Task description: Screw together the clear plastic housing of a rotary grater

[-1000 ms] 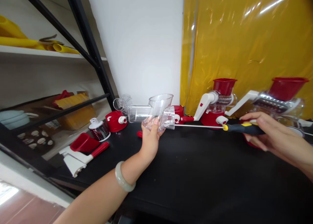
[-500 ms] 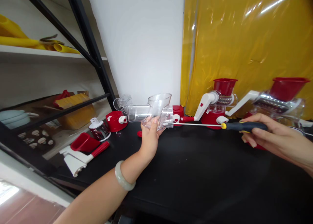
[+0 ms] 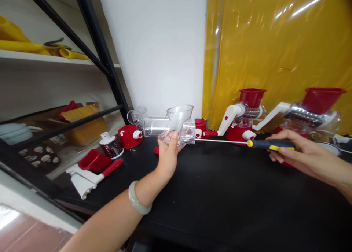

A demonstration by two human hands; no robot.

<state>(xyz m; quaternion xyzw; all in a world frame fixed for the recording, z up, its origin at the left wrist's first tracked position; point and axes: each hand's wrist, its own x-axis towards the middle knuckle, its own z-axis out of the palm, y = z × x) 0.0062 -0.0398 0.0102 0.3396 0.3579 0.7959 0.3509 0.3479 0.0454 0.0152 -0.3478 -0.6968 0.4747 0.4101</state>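
Observation:
My left hand grips a clear plastic grater housing from below, with its wide funnel mouth facing up. The housing is held above the black table. In my right hand is a screwdriver with a dark blue and yellow handle. Its long metal shaft points left, and the tip is at the right end of the housing. Whether the tip sits on a screw is too small to tell. Behind the housing stand a red base at its left and another red base at its right.
Two assembled rotary graters, a nearer one and a farther-right one, stand before yellow sheeting. At left lie a drum grater, a red hopper and a white crank handle. A black-framed shelf borders the left.
The screwdriver has turned in my right hand, showing more yellow on its handle, and has shifted slightly left. My left hand and the housing have stayed nearly in place.

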